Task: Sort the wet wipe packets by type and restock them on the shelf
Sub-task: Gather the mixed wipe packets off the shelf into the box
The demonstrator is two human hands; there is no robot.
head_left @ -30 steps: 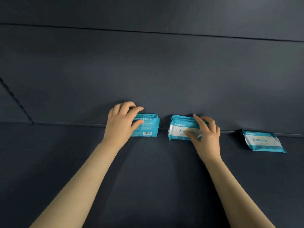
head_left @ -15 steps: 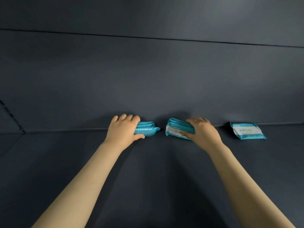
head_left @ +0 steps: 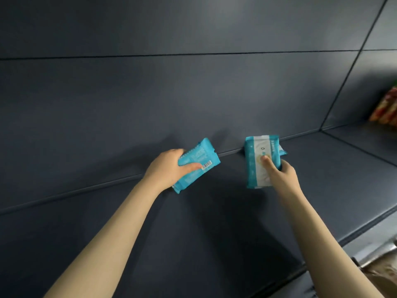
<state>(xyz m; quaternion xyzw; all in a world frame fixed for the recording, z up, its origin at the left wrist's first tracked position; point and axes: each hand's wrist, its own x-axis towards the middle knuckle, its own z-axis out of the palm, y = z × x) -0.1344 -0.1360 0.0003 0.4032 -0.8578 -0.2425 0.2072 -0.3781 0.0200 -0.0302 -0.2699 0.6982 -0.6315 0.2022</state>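
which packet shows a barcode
The left packet, held by the left hand; the right packet in the right hand shows a white label instead.

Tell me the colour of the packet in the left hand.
The packet is teal with white print; head view.

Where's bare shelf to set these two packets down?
Bare: shelf board between the forearms down to the front edge; strip along the back wall left of the left hand and its barcode-side packet. Crowded: behind the right hand and its white-label packet, another teal corner shows; coloured goods far right.
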